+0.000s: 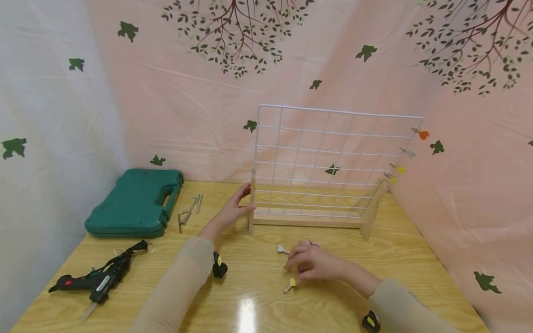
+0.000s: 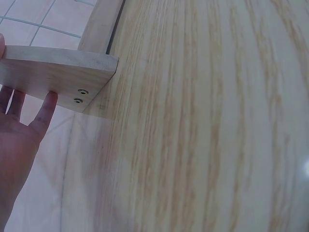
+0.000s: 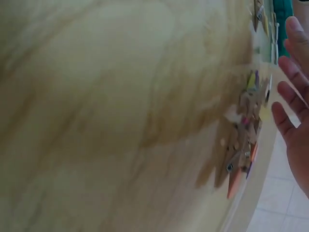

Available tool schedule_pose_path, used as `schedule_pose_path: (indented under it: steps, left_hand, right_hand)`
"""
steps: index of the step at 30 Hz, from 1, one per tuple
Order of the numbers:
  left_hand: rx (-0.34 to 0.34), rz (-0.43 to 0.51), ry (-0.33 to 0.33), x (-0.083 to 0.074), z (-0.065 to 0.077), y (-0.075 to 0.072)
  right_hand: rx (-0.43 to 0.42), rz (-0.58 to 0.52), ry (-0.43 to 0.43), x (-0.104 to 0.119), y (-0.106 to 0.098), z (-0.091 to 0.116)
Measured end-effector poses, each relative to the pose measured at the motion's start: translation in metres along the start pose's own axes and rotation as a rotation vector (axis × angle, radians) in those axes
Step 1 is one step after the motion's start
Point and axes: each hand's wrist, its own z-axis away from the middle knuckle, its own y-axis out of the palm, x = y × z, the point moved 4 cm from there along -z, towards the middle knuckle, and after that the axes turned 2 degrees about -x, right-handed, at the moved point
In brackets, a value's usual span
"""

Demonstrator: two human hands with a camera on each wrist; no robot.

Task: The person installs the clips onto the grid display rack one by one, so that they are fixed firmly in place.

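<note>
My left hand (image 1: pixel 233 210) holds the wooden side panel (image 1: pixel 251 203) of a white wire grid rack (image 1: pixel 308 152), thumb at its front edge. In the left wrist view, fingers (image 2: pixel 46 113) touch the panel's outer face near two bolts. My right hand (image 1: pixel 312 261) is low over small wooden clothespins, partly hiding them; purple bits show beside it. A clothespin with a pale heart (image 1: pixel 282 249) and one with a yellow top (image 1: pixel 291 283) lie nearby. In the right wrist view, its fingers are spread beside a cluster of clothespins (image 3: pixel 236 150), nothing between them.
Several clothespins, including an orange one (image 1: pixel 423 135), are clipped along the rack's right edge. A green case (image 1: pixel 133 201) lies at the back left, with metal hex keys (image 1: pixel 187 215) beside it. A black glue gun (image 1: pixel 102 277) rests at the front left.
</note>
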Motion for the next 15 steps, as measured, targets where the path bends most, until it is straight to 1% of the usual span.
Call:
schedule_pose_path:
  steps: [2, 4, 10, 13, 15]
  left_hand:
    - [0.000, 0.000, -0.001, 0.001, 0.000, 0.000]
    - [0.001, 0.002, 0.003, 0.001, -0.001, 0.000]
    - [-0.003, 0.004, 0.010, 0.001, -0.001, -0.001]
    - [-0.003, 0.000, 0.008, 0.001, 0.000, -0.001]
    - [-0.002, -0.001, 0.005, 0.002, 0.000, -0.001]
  right_hand:
    - [0.030, 0.008, -0.006, -0.001, 0.007, -0.001]
    - [0.043, 0.025, -0.018, -0.002, 0.012, -0.002]
    - [0.028, 0.058, -0.050, -0.003, 0.016, -0.006]
    - [0.037, 0.032, -0.022, -0.002, 0.016, -0.007]
    - [0.044, -0.028, 0.033, -0.001, 0.014, -0.008]
